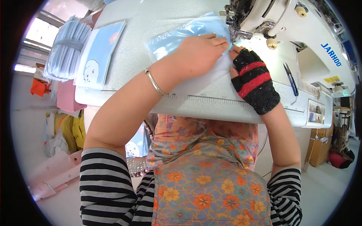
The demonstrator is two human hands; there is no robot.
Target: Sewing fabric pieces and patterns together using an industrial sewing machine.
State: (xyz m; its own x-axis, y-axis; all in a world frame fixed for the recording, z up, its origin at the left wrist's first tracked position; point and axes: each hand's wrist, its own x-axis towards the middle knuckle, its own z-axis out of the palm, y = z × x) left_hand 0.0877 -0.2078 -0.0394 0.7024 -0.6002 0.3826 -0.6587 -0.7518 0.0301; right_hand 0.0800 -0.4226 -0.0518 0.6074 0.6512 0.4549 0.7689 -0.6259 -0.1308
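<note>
At the sewing machine, seen from the head camera, a pale blue fabric piece lies flat on the white table, its right end tucked under the needle area. The left hand lies flat on this fabric, fingers together and stretched toward the presser foot, pressing the cloth down rather than pinching it. The right hand, in a black fingerless glove with red stripes, rests just beside it on the table, fingertips touching the fabric edge right by the needle; whether they pinch the edge I cannot tell. A silver bangle sits on the left wrist.

Judging by how things lie, the piece is in place under the foot and most of its length lies on the left of the needle.

Farther left lie a stack of blue printed pieces and a tied bundle of pale cloth. Blue snips lie right of the gloved hand.
</note>
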